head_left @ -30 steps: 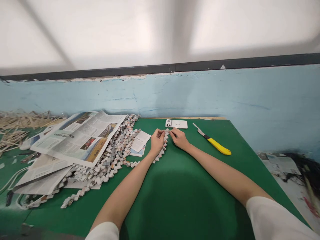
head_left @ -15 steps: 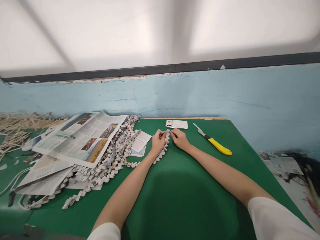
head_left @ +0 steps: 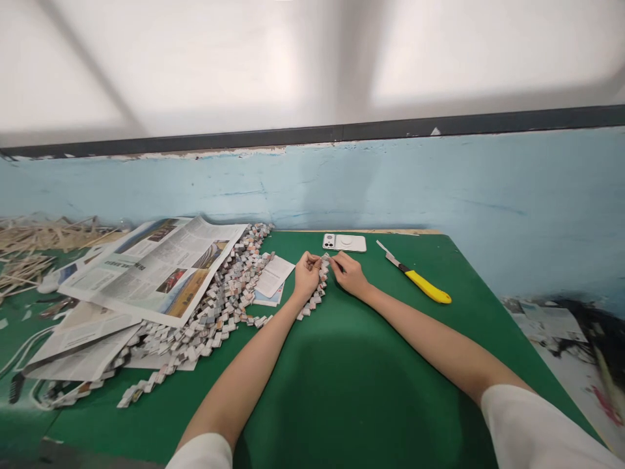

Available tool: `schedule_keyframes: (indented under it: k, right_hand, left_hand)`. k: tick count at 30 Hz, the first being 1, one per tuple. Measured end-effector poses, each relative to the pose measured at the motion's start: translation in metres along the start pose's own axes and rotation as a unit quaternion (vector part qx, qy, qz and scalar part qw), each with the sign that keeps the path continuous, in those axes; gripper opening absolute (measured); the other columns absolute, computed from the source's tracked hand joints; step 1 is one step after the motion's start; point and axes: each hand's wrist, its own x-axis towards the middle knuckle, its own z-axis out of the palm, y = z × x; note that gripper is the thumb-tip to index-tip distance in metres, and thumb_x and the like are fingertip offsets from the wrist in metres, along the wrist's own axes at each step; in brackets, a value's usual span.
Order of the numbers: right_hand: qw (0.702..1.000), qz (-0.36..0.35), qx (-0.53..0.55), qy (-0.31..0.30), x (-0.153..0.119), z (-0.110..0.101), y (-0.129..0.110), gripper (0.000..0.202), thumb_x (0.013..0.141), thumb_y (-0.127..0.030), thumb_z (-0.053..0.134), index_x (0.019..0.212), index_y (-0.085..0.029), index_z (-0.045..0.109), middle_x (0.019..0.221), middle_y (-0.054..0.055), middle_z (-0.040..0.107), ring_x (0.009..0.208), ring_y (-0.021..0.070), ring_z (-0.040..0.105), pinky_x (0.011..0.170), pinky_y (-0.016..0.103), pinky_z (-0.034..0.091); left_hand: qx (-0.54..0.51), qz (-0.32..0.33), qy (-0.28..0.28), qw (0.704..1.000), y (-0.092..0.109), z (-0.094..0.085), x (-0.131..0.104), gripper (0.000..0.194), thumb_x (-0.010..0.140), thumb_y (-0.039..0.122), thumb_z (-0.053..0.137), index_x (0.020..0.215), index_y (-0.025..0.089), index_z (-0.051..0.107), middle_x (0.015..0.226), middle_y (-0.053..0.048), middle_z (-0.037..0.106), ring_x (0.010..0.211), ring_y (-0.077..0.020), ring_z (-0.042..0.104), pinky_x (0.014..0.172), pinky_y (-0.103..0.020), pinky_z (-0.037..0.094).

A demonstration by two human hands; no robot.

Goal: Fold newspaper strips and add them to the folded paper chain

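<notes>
Person's left hand (head_left: 306,276) pinching a zigzag folded-paper chain (head_left: 320,290), right hand (head_left: 349,271) closed on its far tip, smooth green tabletop (head_left: 361,391) below, slim white phone (head_left: 350,243) just beyond, creased newspaper (head_left: 146,280) leftward.

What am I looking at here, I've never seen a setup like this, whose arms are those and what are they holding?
There's no machine here. A camera worn on a person's head looks forward and down at their own bare arms. The left hand pinches a zigzag folded-paper chain near its end. The right hand has its fingertips at that end; whether they grip it is too small to tell. On the green table, a white phone lies just beyond the hands and a yellow-handled blade to the right. At left, a newspaper sheet partly covers a heap of similar chains.
</notes>
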Motion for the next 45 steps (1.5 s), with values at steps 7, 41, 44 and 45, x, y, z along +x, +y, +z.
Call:
schedule_keyframes:
  k: [7, 41, 44, 45]
  right_hand:
    - [1.0, -0.018, 0.005, -0.013, 0.0, -0.003, 0.0, 0.036, 0.109, -0.039, 0.042, 0.09, -0.021, 0.067, 0.076, 0.005, 0.055, 0.07, 0.0192, 0.054, 0.072, 0.032, 0.047]
    - [0.941, 0.094, -0.302, -0.119, 0.022, -0.033, 0.097, 0.061, 0.099, -0.059, 0.054, 0.146, -0.02, 0.057, 0.132, 0.024, 0.063, 0.115, 0.0415, 0.055, 0.099, 0.053, 0.038]
    - [0.939, 0.069, -0.318, -0.114, 0.023, -0.031, 0.092, 0.05, 0.103, -0.05, 0.051, 0.139, -0.016, 0.061, 0.119, 0.024, 0.069, 0.104, 0.0373, 0.061, 0.096, 0.048, 0.039]
    - [0.936, 0.073, -0.323, -0.116, 0.024, -0.032, 0.09, 0.048, 0.105, -0.047, 0.049, 0.138, -0.015, 0.062, 0.113, 0.024, 0.071, 0.1, 0.036, 0.063, 0.095, 0.047, 0.039]
  left_hand:
    - [0.024, -0.005, -0.03, 0.999, -0.001, -0.002, -0.003, 0.03, 0.087, 0.039, 0.07, 0.076, 0.021, 0.048, 0.079, 0.0, 0.057, 0.075, -0.0143, 0.055, 0.073, -0.027, 0.045]
    - [-0.223, -0.177, -0.076, 0.956, 0.0, -0.01, 0.017, 0.046, 0.071, 0.026, 0.079, 0.083, 0.024, 0.035, 0.058, 0.009, 0.043, 0.048, -0.0067, 0.036, 0.052, -0.023, 0.027]
    - [-0.228, -0.175, -0.067, 0.955, 0.001, -0.012, 0.017, 0.043, 0.072, 0.025, 0.077, 0.085, 0.024, 0.036, 0.058, 0.009, 0.044, 0.049, -0.0068, 0.038, 0.052, -0.023, 0.027]
    - [-0.228, -0.174, -0.065, 0.956, 0.001, -0.013, 0.017, 0.042, 0.073, 0.025, 0.077, 0.085, 0.024, 0.036, 0.058, 0.009, 0.045, 0.049, -0.0068, 0.038, 0.052, -0.023, 0.027]
